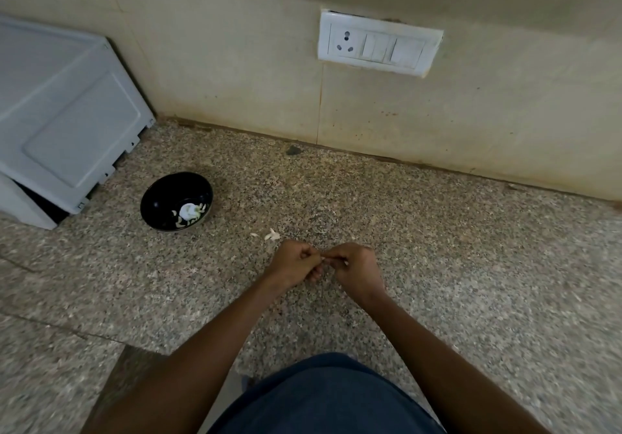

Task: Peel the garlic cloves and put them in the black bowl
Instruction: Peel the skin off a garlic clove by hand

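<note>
Hands (323, 260) pinching small white garlic clove (323, 259), black bowl (176, 201) nearby

The garlic clove (323, 259) shows only as a pale sliver between the fingertips of the left hand (292, 267) and the right hand (357, 268); curled fingers hide the rest, and whether skin clings to it is too small to tell. In the black bowl (158, 198), the white contents (188, 213) blur into one bright patch with a few pale slivers around it, so no count of cloves can be made. Two pale scraps (271, 235) on the speckled counter (437, 265) are too small to name as peel or clove. The grey appliance (64, 123) is cut off by the left edge. The dark blue garment (323, 396) and both forearms run off the bottom edge.
</note>
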